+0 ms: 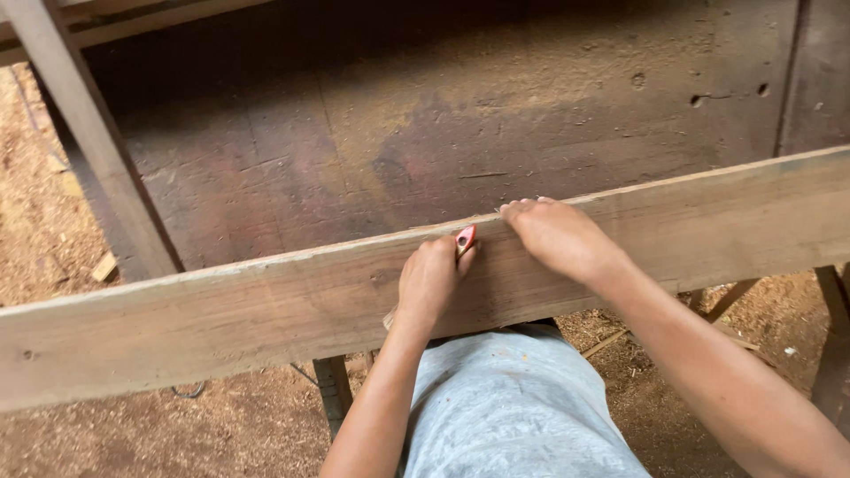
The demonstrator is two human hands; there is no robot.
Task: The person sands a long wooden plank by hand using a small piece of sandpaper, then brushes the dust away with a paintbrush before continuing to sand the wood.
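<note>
A long pale wooden plank runs across the view from lower left to upper right, lying over a dark worn workbench top. My left hand is closed around a small red-tipped marking tool, its tip at the plank's far edge. My right hand lies flat on the plank just right of the tool, fingers curled over the far edge. My grey shirt shows below the plank.
A slanted wooden post stands at the left of the bench. Sawdust covers the ground on the left and below. Wooden legs and braces show under the plank. Holes mark the bench top at upper right.
</note>
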